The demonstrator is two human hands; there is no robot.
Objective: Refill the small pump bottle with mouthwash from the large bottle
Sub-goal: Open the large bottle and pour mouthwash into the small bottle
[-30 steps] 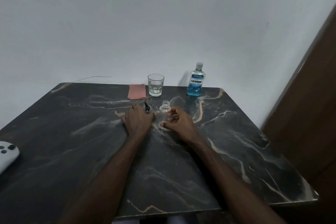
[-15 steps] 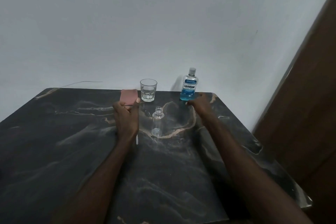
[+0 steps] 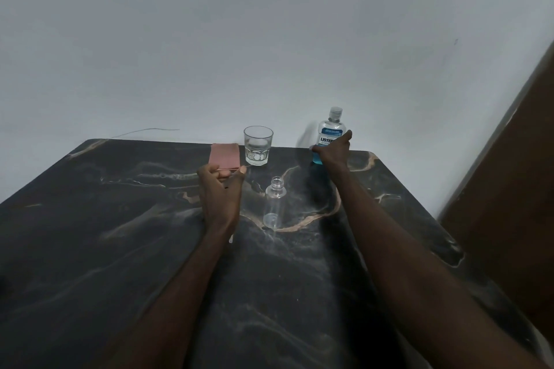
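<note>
Your right hand [image 3: 333, 150] is stretched to the far edge of the table [image 3: 126, 249], where the large mouthwash bottle [image 3: 329, 126] stands near the right corner, close to the wall [image 3: 269, 39]. Your fingers [image 3: 345, 135] are curled round the lower half of the bottle, the thumb on its left side and the rest wrapping over the label from the right. The bottle's base touches the table, its cap [image 3: 335, 112] is on, and blue liquid shows at the bottom below your hand.

The small pump bottle [image 3: 274, 204] stands upright near the middle of the table, between your two forearms and touched by neither hand. It is clear, its neck is open with no top on it, and I cannot tell whether anything is in it.

Your left hand [image 3: 220, 193] is just left of the small bottle, its fingers curled in with the thumb across them. They are closed on the pump top [image 3: 226, 187], of which only a dark sliver shows, and a pale tube end [image 3: 230, 238] pokes out under your wrist.

Beyond your left hand a folded pink cloth [image 3: 224, 154] lies flat, and a clear drinking glass [image 3: 258, 149] stands just to its right, with what looks like a little clear liquid at the bottom. A brown panel [image 3: 509, 189] rises on the right side.
</note>
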